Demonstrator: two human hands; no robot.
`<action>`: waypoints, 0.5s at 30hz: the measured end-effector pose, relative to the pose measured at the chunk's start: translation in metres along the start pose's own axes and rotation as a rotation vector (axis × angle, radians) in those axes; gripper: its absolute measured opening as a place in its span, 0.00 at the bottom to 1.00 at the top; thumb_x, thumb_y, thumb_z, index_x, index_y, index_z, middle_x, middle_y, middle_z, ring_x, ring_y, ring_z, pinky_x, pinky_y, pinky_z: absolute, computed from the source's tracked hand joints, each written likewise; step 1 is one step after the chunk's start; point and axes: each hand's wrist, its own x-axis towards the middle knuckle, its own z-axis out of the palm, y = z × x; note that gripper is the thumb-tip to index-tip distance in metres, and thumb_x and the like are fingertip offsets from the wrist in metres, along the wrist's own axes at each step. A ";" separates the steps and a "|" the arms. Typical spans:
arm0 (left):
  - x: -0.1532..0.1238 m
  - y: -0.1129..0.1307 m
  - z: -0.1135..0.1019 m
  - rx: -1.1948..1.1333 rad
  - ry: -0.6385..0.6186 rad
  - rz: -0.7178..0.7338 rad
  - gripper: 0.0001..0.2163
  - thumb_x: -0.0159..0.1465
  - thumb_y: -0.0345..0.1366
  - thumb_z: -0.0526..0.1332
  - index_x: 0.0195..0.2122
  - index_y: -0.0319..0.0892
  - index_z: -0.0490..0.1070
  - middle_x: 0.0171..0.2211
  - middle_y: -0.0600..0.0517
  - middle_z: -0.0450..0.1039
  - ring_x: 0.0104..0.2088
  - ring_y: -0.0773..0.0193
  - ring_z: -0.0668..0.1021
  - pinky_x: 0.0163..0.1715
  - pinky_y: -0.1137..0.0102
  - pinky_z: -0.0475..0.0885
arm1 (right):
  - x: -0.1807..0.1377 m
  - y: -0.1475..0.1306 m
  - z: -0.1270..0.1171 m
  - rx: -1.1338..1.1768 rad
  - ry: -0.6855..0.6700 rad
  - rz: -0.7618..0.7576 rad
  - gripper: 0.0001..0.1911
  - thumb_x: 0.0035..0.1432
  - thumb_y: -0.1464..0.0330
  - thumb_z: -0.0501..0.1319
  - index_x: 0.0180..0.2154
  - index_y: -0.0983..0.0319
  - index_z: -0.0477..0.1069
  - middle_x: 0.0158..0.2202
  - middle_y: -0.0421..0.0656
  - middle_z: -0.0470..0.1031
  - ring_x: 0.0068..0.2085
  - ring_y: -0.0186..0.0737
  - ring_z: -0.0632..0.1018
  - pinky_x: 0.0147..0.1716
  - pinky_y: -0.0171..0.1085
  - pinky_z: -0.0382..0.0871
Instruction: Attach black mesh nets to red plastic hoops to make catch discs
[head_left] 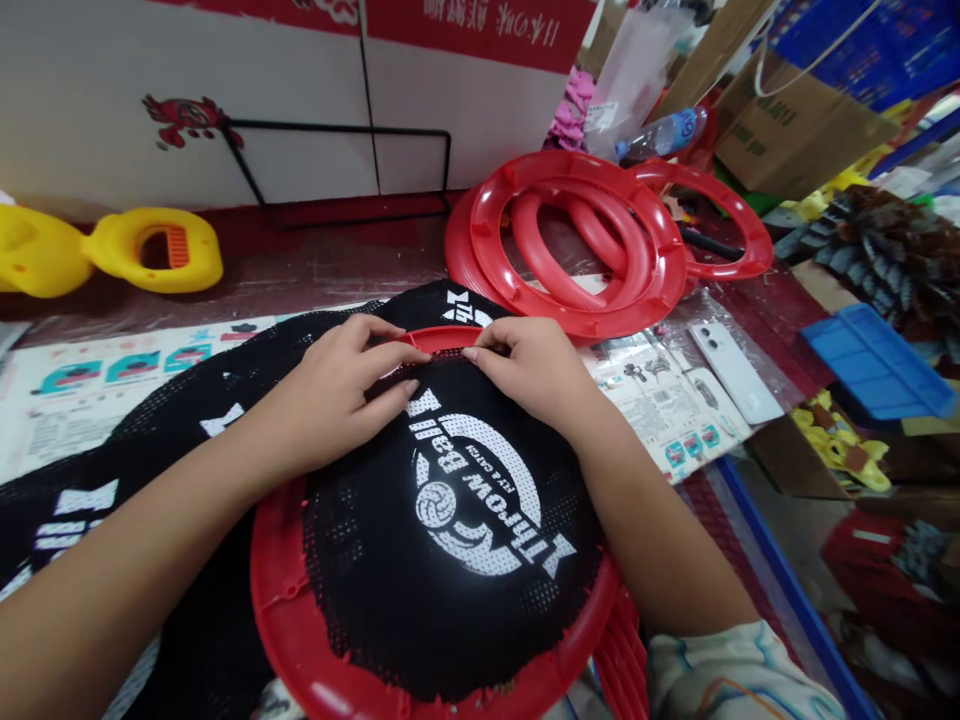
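A round black mesh fabric (360,540) with white "Throw Ball" print lies over a red plastic ring (281,570) close in front of me. At the ring's far rim my left hand (352,385) presses its fingertips and thumb onto the mesh edge. Right beside it, my right hand (529,375) pinches the same edge between thumb and bent fingers. Between the two hands a strip of the red rim shows bare. More printed black mesh (172,400) is spread out under and to the left of the ring.
Several red rings (487,225) are stacked behind my right hand. A yellow plastic toy part (202,262) lies at the back left, before a white and red carton (300,80). A white phone (735,372) and a blue tray (874,360) are to the right.
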 end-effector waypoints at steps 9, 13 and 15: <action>-0.001 0.000 0.000 0.004 -0.003 -0.007 0.17 0.65 0.41 0.54 0.51 0.41 0.73 0.50 0.42 0.65 0.54 0.48 0.70 0.57 0.49 0.65 | 0.004 0.003 0.007 0.009 0.030 0.056 0.08 0.58 0.68 0.61 0.29 0.64 0.77 0.27 0.41 0.77 0.28 0.33 0.72 0.29 0.34 0.60; -0.001 0.000 0.000 0.013 0.007 -0.001 0.18 0.65 0.41 0.53 0.51 0.40 0.73 0.50 0.41 0.65 0.54 0.47 0.70 0.57 0.49 0.65 | 0.005 0.005 0.008 0.018 0.039 0.077 0.09 0.58 0.67 0.61 0.29 0.64 0.77 0.26 0.41 0.76 0.28 0.33 0.72 0.29 0.34 0.60; -0.001 0.000 0.000 0.015 0.005 0.006 0.18 0.65 0.41 0.53 0.51 0.40 0.73 0.50 0.41 0.65 0.54 0.47 0.70 0.57 0.49 0.66 | 0.006 0.005 0.008 0.017 0.039 0.088 0.09 0.58 0.67 0.61 0.29 0.64 0.77 0.26 0.41 0.76 0.28 0.33 0.72 0.30 0.34 0.60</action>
